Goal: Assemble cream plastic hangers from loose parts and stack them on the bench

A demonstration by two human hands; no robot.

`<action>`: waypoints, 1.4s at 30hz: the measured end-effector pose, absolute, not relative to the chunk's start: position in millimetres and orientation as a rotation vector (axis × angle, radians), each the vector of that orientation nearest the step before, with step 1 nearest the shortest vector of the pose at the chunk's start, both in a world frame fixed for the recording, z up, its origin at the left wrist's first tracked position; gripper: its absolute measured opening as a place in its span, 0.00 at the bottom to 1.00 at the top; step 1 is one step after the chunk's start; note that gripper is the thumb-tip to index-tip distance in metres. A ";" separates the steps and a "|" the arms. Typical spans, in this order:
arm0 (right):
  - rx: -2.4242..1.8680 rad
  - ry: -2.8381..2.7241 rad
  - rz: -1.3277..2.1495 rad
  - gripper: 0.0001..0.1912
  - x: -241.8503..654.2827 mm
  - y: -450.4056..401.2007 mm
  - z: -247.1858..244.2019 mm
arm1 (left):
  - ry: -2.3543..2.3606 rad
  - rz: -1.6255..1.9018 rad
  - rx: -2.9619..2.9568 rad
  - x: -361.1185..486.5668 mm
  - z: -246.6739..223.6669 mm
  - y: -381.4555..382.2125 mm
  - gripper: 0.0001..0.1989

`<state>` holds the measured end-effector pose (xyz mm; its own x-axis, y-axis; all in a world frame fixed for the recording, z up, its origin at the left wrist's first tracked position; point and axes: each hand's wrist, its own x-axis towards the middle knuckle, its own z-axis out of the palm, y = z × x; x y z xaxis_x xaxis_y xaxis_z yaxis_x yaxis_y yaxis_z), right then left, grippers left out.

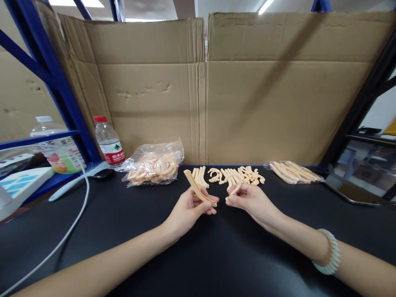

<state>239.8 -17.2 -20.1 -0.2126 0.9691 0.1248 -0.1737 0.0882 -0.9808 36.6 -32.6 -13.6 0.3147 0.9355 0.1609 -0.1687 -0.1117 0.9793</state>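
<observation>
Gripping long beige strip near lower end with left hand, apparently leaving upper length free | Pinching curved piece with right hand, near strip but apart, above black table | Spread behind, presumably for easy reach: loose pieces, flanked by plastic bags

The left hand holds a beige strip, the right hand a curved piece, with loose pieces at their twelve o'clock, a red-capped bottle at ten.
</observation>
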 end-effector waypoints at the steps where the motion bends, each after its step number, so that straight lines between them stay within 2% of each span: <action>1: -0.878 -1.271 1.398 0.17 239.4 -18.0 -20.2 | 0.784 1.116 1.340 36.6 -13.5 -32.6 0.22; 7: -0.844 -1.333 1.513 0.18 235.1 -22.2 -17.6 | 0.800 1.104 1.314 37.9 -11.2 -33.5 0.17; 22: -0.761 -1.459 1.438 0.07 233.1 -23.2 -18.4 | 0.862 1.155 1.477 40.1 -9.1 -39.3 0.10; 30: -0.758 -1.311 1.660 0.10 233.3 -27.1 -15.6 | 0.846 1.223 1.630 39.5 -14.5 -43.2 0.06; 42: -0.775 -1.347 1.669 0.13 234.0 -25.9 -17.6 | 0.891 1.237 1.805 37.6 -11.6 -46.5 0.06</action>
<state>234.0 -25.9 -17.6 -0.4610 0.8866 0.0371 -0.2235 -0.0756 -0.9718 37.6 -46.5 -11.6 0.2875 0.8610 0.4194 0.1254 -0.4680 0.8748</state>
